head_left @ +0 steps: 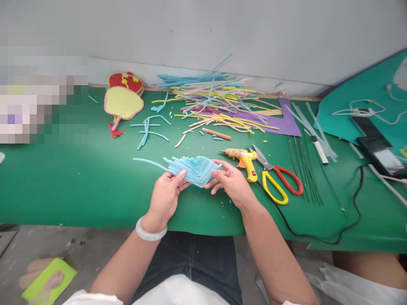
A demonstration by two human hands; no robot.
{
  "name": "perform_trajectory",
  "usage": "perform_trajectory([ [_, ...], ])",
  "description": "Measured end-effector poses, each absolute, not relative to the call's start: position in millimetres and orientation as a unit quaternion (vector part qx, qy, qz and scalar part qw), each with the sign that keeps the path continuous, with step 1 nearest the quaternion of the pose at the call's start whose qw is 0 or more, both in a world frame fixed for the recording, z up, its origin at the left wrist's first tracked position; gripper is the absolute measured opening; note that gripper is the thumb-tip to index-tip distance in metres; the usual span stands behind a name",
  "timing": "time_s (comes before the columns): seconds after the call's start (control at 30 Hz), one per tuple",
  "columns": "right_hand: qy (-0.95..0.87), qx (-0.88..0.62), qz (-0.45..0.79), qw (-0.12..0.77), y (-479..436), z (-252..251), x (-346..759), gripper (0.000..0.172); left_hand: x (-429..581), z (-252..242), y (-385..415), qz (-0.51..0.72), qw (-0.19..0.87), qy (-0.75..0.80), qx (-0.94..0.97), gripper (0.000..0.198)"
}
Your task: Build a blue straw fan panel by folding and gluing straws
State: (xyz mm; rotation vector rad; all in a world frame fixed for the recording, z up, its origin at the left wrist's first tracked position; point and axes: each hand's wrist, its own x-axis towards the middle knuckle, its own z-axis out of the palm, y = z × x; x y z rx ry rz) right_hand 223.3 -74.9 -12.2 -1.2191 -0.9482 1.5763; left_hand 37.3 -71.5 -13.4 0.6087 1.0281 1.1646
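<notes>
Between my two hands is a light blue piece made of pipe cleaners point(195, 170) laid side by side in a V pattern, with one long blue strand sticking out to the left. My left hand point(165, 192) pinches its left part, thumb on top. At the right end, my right hand point(231, 182) grips the edge between thumb and fingers. Just right of my right hand lies a yellow hot glue gun point(246, 157), nozzle pointing left. Scissors point(276, 169) with one yellow and one red handle rest beside it, blades partly spread.
Behind my hands lies a pile of coloured pipe cleaners point(210, 95) on purple sheet point(289, 123). A yellow fan-shaped piece point(124, 103) is at back left. Right are thin wires point(307, 169), glue sticks point(324, 135), a marker point(320, 150), a black phone point(381, 154) and a black cord point(318, 239).
</notes>
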Motion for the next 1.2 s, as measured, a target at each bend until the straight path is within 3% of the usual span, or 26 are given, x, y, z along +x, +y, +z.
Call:
perform_trajectory([
  [0.2,-0.42,-0.438,0.678,0.414,-77.0,-12.3,221.6,0.075,37.7,-9.0,-67.4,0.534,0.677,0.438,0.255,0.033],
  [0.47,-0.415,-0.442,0.651,0.456,-76.2,-18.9,223.6,0.074,36.8,-10.8,-67.0,0.544,0.672,0.436,0.252,0.032],
  [0.77,-0.385,-0.51,0.609,0.469,-74.8,-15.0,222.3,0.047,33.8,-14.0,-67.9,0.555,0.666,0.43,0.249,0.028],
  [1.2,-0.38,-0.538,0.596,0.459,-73.7,-17.0,221.0,0.046,33.6,-12.9,-68.8,0.564,0.663,0.432,0.237,0.03],
])
